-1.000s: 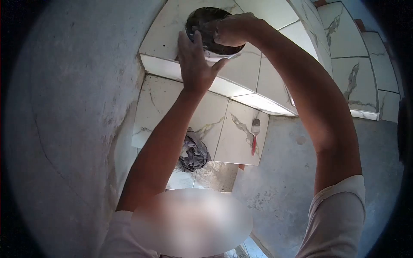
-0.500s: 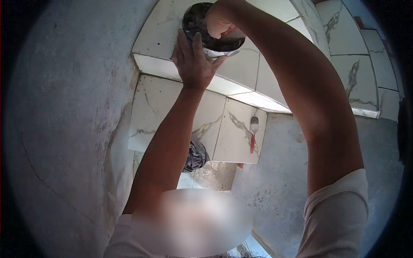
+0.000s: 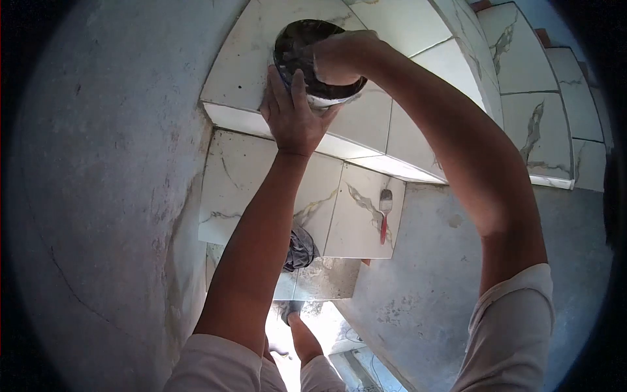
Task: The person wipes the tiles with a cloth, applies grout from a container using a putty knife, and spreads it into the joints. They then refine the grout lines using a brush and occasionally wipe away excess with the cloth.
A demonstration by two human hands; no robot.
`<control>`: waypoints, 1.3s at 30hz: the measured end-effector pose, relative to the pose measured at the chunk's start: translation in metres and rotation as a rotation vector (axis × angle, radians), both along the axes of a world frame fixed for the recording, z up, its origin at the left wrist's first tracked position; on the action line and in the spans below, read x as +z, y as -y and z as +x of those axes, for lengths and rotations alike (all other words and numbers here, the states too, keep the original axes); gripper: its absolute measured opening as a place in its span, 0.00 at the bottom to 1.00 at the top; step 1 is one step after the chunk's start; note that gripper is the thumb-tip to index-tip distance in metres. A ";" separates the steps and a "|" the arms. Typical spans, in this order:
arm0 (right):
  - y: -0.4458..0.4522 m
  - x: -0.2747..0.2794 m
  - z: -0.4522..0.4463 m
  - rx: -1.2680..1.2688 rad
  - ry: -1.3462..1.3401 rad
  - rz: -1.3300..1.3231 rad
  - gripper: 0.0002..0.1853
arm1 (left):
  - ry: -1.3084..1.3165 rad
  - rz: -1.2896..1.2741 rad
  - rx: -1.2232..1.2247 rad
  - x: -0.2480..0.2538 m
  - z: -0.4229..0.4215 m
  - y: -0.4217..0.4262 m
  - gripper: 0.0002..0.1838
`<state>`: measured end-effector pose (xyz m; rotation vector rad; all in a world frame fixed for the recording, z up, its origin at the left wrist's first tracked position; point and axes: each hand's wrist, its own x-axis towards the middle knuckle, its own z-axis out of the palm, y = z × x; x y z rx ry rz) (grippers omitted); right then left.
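A round bucket [image 3: 326,102] with a dark inside and a pale outer wall stands on a white marbled tile step near the top of the view. My left hand [image 3: 294,121] grips its near side, fingers spread along the wall and up to the rim. Inside the bucket's mouth is my right hand [image 3: 343,59], curled closed with the wrist bent down. Its fingertips and whatever they hold are hidden. Grey streaks mark the bucket's inner wall; I cannot make out its contents.
A paintbrush [image 3: 384,219] with a red handle lies on the lower tile step [image 3: 268,176]. Below it sits a crumpled dark cloth [image 3: 300,249]. A rough grey wall [image 3: 117,163] rises on the left. More tiled steps [image 3: 529,124] curve up on the right.
The view has shifted, so the bucket and steps sit slightly lower in it. My right hand has moved down and deeper into the bucket. My left hand keeps its hold on the side.
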<state>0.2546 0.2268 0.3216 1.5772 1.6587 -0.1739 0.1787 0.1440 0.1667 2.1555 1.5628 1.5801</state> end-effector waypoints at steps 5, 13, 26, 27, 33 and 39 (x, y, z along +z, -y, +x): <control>0.004 0.026 0.002 0.341 -0.028 -0.077 0.15 | -0.004 0.008 0.034 -0.002 0.003 -0.001 0.57; 0.116 0.104 0.085 0.065 -0.867 0.342 0.20 | 0.038 0.076 0.025 -0.006 0.004 -0.001 0.56; 0.355 -0.236 0.130 0.478 -0.214 1.286 0.27 | -0.062 -0.044 -0.172 -0.062 -0.163 0.167 0.28; 0.349 -0.244 0.133 0.486 -0.203 1.286 0.27 | -0.129 -0.083 -0.131 -0.073 -0.180 0.190 0.28; 0.321 -0.275 0.152 0.814 0.096 1.261 0.30 | -0.005 -0.110 -0.391 -0.156 -0.253 0.285 0.26; 0.306 -0.282 0.157 0.912 0.149 1.231 0.29 | -0.049 -0.011 -0.378 -0.203 -0.270 0.305 0.23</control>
